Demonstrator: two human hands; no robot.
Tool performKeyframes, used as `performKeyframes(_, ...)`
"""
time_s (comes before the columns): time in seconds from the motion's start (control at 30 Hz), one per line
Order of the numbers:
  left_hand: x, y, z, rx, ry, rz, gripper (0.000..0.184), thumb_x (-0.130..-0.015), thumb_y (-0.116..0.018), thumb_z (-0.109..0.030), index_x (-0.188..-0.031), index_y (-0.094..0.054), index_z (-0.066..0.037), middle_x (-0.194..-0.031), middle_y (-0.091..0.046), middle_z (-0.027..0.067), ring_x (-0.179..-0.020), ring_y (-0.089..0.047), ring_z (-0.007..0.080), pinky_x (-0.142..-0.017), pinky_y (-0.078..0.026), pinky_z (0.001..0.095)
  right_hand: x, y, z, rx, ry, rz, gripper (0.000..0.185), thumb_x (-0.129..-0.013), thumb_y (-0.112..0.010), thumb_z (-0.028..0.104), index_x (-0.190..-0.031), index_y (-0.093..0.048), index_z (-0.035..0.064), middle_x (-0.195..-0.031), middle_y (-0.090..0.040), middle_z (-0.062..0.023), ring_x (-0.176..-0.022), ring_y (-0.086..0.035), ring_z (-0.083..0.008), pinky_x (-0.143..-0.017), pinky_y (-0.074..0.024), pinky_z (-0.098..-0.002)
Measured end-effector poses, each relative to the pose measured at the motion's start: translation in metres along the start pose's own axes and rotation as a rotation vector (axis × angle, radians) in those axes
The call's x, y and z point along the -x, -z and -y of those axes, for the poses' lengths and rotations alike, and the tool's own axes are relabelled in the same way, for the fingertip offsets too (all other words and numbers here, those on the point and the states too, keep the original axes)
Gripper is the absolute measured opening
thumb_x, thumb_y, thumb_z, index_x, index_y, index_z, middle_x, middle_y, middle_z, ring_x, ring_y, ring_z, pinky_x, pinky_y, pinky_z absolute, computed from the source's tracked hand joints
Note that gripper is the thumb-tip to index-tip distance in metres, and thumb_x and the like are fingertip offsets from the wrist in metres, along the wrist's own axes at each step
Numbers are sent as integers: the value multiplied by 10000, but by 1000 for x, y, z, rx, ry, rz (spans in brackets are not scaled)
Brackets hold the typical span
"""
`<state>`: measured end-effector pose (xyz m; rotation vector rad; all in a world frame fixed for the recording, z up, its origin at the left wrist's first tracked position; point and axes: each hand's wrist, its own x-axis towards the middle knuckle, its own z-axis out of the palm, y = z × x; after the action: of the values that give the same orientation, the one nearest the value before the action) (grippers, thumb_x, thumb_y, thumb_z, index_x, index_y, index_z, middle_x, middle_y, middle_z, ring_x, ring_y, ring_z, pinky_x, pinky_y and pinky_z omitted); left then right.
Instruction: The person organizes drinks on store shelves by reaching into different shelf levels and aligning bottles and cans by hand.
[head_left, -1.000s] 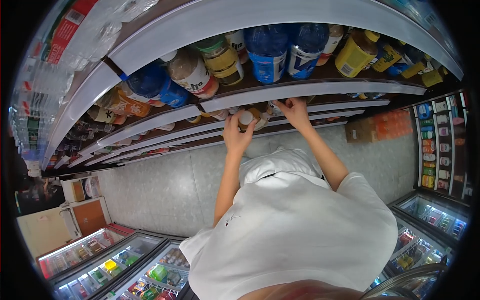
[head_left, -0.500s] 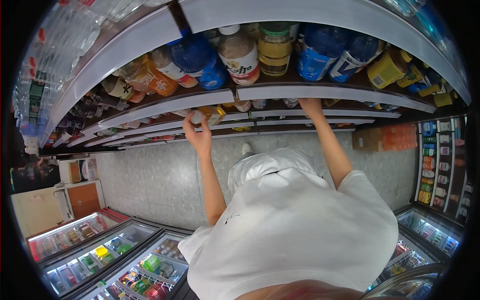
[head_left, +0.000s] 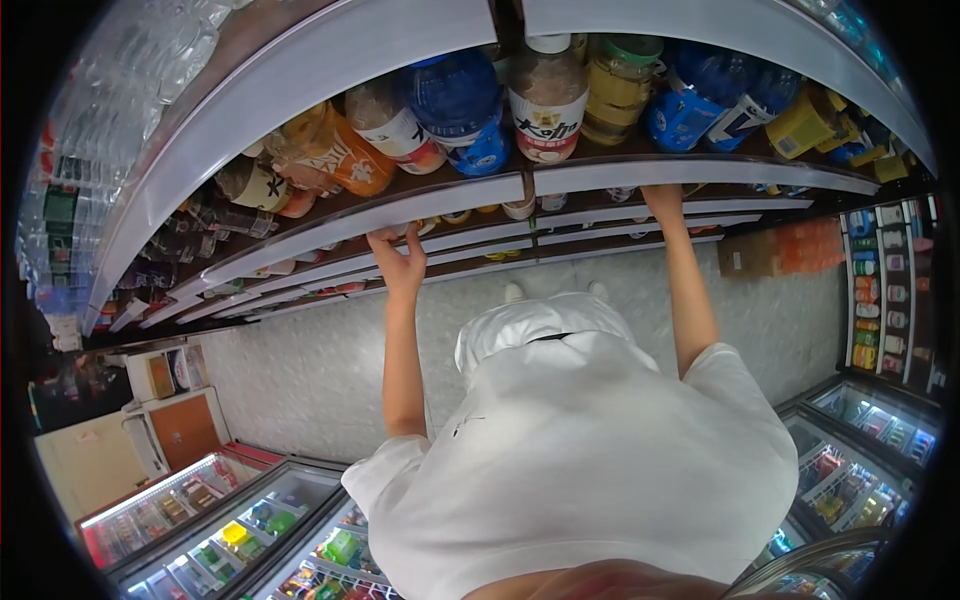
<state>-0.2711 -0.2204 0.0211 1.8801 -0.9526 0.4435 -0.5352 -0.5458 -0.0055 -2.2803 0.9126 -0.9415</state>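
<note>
Shelf edge above left hand, grasping bottle; right hand, grip hidden; floor behind.

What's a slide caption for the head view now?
Left hand and right hand reach in beneath a shelf of bottles.

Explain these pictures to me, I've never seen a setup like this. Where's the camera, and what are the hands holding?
There's no machine: a person works bare-handed. One head-worn camera looks forward and down, so you see the body from above. In front, a shelf holds drink bottles, including an orange one and a green-capped one. The left hand, just below the shelf's edge, grips what looks like a pale bottle cap; any bottle beyond is hidden. The right hand reaches under the edge, fingers out of sight, so I can't tell what it holds.
</note>
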Motion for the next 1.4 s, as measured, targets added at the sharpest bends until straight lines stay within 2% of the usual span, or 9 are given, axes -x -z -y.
performKeyframes(0.2, 0, 4, 28, 0, -132, 190, 259, -757, -628, -47, -848, -388, -9, -765, -400, 127, -693, -412, 290, -655, -370, 338, 23, -8, 10, -211, -171, -123, 201, -754, -602, 80, -922, -575, -28, -753, -594, -146, -708, -563, -239, -659, -428, -327)
performKeyframes(0.27, -4, 6, 35, -25, 24, 241, 250, -762, -617, -45, -934, -445, 10, -827, -478, 166, -760, -471, 319, -704, -396, 357, 33, -13, 15, -295, -317, -206, 223, -775, -617, 118, -941, -569, -22, -698, -587, -114, -627, -532, -171, -606, -424, -288)
performKeyframes(0.43, -13, -3, 55, 7, -101, 244, 306, -748, -603, -31, -1032, -507, 30, -964, -547, 212, -894, -518, 376, -806, -398, 389, 62, -19, 43, -218, -394, -369, 173, -815, -599, 140, -943, -596, 24, -569, -500, -31, -512, -437, -82, -506, -386, -238)
performKeyframes(0.8, -7, 26, 29, 55, 175, 267, 331, -739, -648, -54, -1025, -496, 16, -947, -532, 166, -876, -519, 333, -809, -401, 352, 158, -78, -16, -77, -440, 7, 160, -811, -574, 162, -839, -610, 8, -529, -473, -45, -467, -417, -119, -454, -350, -261)
performKeyframes(0.87, 1, 37, 45, -74, -42, 88, 334, -703, -706, -83, -937, -484, 4, -917, -556, 179, -787, -551, 336, -705, -455, 355, 188, -95, -52, -26, -419, 81, 159, -825, -552, 158, -846, -606, 9, -535, -493, -18, -467, -426, -96, -446, -347, -243)
performKeyframes(1.03, 0, 68, 54, -7, 221, -91, 318, -718, -716, -104, -875, -459, -3, -903, -548, 149, -827, -563, 240, -720, -472, 311, 259, -119, -127, 117, -644, 311, 149, -797, -541, 148, -805, -607, 15, -588, -571, -62, -475, -547, -153, -446, -443, -284)
performKeyframes(1.13, 1, 83, 78, 51, 270, -153, 335, -727, -713, -101, -877, -430, -5, -910, -545, 146, -866, -563, 227, -735, -454, 279, 248, -101, -95, 74, -1007, 495, 151, -790, -542, 146, -831, -609, 17, -616, -588, -73, -493, -558, -153, -460, -463, -294)
performKeyframes(1.23, -3, 94, 97, -55, 173, -186, 335, -732, -697, -73, -900, -418, 1, -917, -527, 143, -821, -544, 217, -726, -441, 269, 243, -96, -86, 66, -1019, 496, 152, -785, -549, 139, -853, -609, 17, -637, -597, -80, -501, -563, -153, -459, -466, -292)
performKeyframes(1.4, -25, 91, 96, -122, 372, -254, 272, -739, -639, -1, -891, -413, 6, -918, -498, 127, -777, -488, 196, -714, -434, 275, 234, -100, -80, 12, -1041, 464, 156, -783, -557, 141, -867, -612, 21, -658, -607, -85, -523, -576, -153, -471, -474, -292)
